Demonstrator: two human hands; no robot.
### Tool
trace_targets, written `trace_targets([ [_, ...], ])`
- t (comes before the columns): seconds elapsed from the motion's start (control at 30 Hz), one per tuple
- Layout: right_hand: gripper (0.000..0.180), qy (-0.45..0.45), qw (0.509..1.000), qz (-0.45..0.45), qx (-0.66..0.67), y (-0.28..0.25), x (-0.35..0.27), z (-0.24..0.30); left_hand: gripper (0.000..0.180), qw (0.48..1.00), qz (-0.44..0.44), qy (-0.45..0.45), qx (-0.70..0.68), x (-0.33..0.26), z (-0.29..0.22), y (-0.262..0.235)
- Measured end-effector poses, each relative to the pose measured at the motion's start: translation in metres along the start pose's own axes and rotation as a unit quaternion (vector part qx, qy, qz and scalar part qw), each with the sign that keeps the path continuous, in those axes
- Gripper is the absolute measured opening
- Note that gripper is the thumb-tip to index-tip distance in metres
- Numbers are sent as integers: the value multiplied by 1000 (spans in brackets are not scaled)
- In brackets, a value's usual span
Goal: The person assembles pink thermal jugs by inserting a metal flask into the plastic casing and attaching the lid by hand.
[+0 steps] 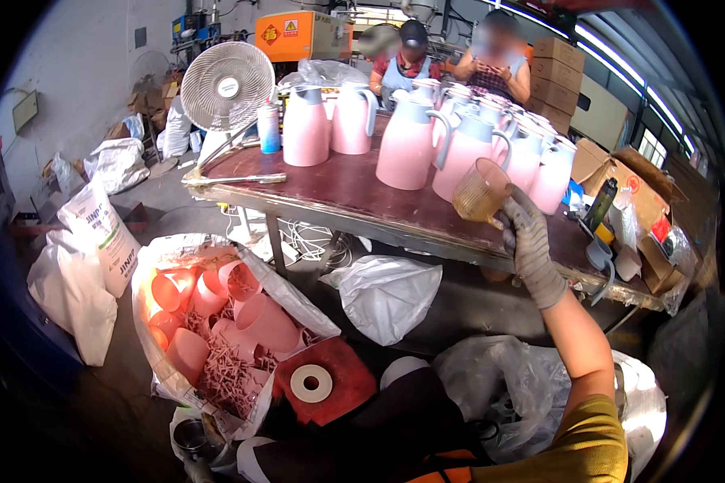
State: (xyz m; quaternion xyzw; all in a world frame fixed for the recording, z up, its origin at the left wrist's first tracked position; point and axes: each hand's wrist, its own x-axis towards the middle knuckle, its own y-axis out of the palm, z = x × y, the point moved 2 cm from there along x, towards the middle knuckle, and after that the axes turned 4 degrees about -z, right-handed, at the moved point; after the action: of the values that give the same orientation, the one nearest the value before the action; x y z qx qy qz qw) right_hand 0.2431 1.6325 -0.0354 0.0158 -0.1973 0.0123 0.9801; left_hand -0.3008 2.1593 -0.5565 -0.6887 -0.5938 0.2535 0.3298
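My right hand (530,241), in a grey striped glove, is raised above the table's front edge. It grips an amber see-through ribbed cup (482,191) by the handle side; the cup is tilted, its mouth up and to the right. Just behind the cup stand several pink jugs (407,149) with pale blue tops and handles, crowded on the dark red table (342,193). At the bottom left, a bit of grey glove, seemingly my left hand (198,468), shows below a dark round container (190,435). Its fingers are not clear enough to read.
A large sack (314,312) of pink plastic bodies and scraps stands open at left. Beside it lies a red block with a white ring (311,383). A fan (227,86) and a spray can (269,129) are at the table's left end. Two people (503,68) are behind the table.
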Motion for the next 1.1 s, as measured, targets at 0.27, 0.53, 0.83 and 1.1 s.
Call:
trace_targets([
  [0.27,57,-16,999,14,29,-21,39,-34,38,957,-65,38,-280,-20,-170,-31],
  [0.53,51,-61,990,19,-127,216,120,-152,22,900,102,423,-11,-151,-358,-37],
  [0.83,42,-68,911,-117,-389,224,235,-211,19,918,113,377,47,-165,-345,-44],
  [1.1,59,-57,842,43,-535,230,267,-243,17,901,119,409,81,-161,-349,-41],
])
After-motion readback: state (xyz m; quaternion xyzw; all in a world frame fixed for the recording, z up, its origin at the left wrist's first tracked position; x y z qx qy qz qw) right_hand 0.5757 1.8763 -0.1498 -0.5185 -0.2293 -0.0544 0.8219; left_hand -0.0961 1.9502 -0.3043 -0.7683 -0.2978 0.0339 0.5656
